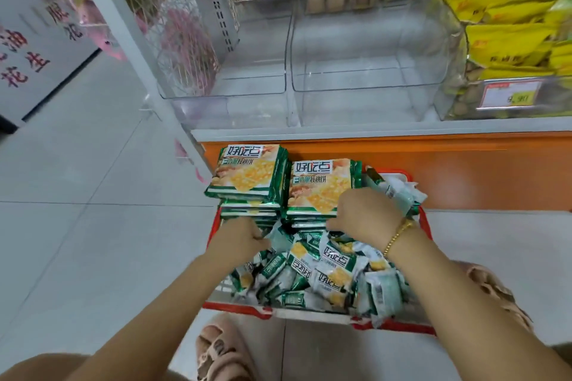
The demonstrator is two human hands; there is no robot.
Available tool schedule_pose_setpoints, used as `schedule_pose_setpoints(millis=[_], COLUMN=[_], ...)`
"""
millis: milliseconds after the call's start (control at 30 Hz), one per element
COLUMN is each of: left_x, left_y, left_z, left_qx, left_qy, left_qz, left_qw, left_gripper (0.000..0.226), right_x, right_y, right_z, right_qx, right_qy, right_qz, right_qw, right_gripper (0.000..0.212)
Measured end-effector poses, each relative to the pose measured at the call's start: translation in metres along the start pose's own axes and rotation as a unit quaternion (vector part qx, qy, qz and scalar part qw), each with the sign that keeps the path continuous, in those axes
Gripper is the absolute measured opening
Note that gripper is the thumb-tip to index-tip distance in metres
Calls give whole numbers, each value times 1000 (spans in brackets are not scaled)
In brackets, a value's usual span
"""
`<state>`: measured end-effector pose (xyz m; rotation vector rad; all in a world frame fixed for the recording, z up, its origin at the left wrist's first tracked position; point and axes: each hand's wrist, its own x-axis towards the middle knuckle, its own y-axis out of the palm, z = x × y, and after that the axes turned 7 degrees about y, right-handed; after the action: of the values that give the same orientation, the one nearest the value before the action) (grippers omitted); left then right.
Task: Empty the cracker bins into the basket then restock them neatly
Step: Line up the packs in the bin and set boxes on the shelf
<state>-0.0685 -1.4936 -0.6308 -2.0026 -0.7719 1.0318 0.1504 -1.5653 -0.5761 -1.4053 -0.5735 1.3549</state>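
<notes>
A red basket on the floor holds two neat stacks of green cracker packs at its far end and several loose packs in front. My left hand grips the bottom of the left stack. My right hand lies curled over the near edge of the right stack. Two clear bins stand with nothing in them on the shelf above, the left bin and the right bin.
A third clear bin at the right is full of yellow snack packs and carries a price tag. An orange shelf base runs behind the basket. White shelf uprights stand at left. Pale floor tiles spread to the left. My slippered foot is near the basket.
</notes>
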Motion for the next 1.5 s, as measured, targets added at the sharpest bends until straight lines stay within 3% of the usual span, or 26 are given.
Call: schedule_pose_setpoints(millis=[67, 133, 233, 333, 433, 600, 700, 767, 800, 900, 933, 1000, 1100, 1167, 1233, 1333, 1400, 1500], left_x=[1, -3, -9, -10, -16, -33, -53, -62, -66, -68, -66, -60, -45, -35, -28, -19, -17, -9], left_y=[35, 65, 83, 79, 65, 9, -29, -49, -56, -68, -71, -74, -77, -82, -86, -88, -93, -106], left_z=[5, 11, 10, 4, 0, -33, -66, -84, -93, -101, -104, -104, -101, -99, -97, -92, -90, -79], left_qx=[11, -18, -15, 29, -5, -81, -150, -215, -222, -62, 16, 112, 136, 90, 23, -129, -301, -424], left_qy=[-27, -38, -30, -47, -70, -61, 3, 51, 83, 196, 241, 318, 379, 384, 355, 265, 197, 137], left_qz=[73, 47, -38, -8, -1, -106, -175, -212, -228, -304, -309, -291, -268, -281, -316, -324, -237, -77], left_qw=[997, 998, 999, 998, 998, 989, 973, 952, 944, 930, 920, 895, 875, 875, 880, 899, 902, 892], left_gripper=[49, 36, 36, 43, 18, 38, 25, 19, 15, 32, 34, 35, 28, 26, 24, 40, 41, 43], right_x=[-6, -11, -16, -22, -23, -25, -33, -37, -37, -25, -22, -13, -2, 8, 18, 29, 36, 47], right_y=[25, 48, 74, 82, 75, 24, -16, -34, -39, -43, -43, -37, -36, -38, -41, -44, -42, -40], right_z=[0, -3, -10, -19, -30, -46, -52, -53, -54, -55, -55, -51, -41, -33, -27, -18, -10, 1], right_qx=[-39, -27, 23, 81, 138, 261, 369, 464, 534, 769, 804, 815, 805, 808, 818, 805, 805, 782], right_qy=[0, 1, 9, 12, 23, -9, -61, -104, -122, -90, -71, -68, -88, -97, -112, -137, -145, -132], right_qz=[22, 54, 69, 60, 66, 68, 81, 91, 106, 185, 214, 264, 268, 253, 241, 225, 220, 184], right_qw=[999, 998, 997, 995, 988, 963, 924, 875, 830, 605, 550, 512, 521, 524, 510, 532, 532, 580], right_gripper=[45, 34, 58, 71, 67, 60, 54, 47, 50, 42, 44, 62, 79, 75, 72, 62, 57, 63])
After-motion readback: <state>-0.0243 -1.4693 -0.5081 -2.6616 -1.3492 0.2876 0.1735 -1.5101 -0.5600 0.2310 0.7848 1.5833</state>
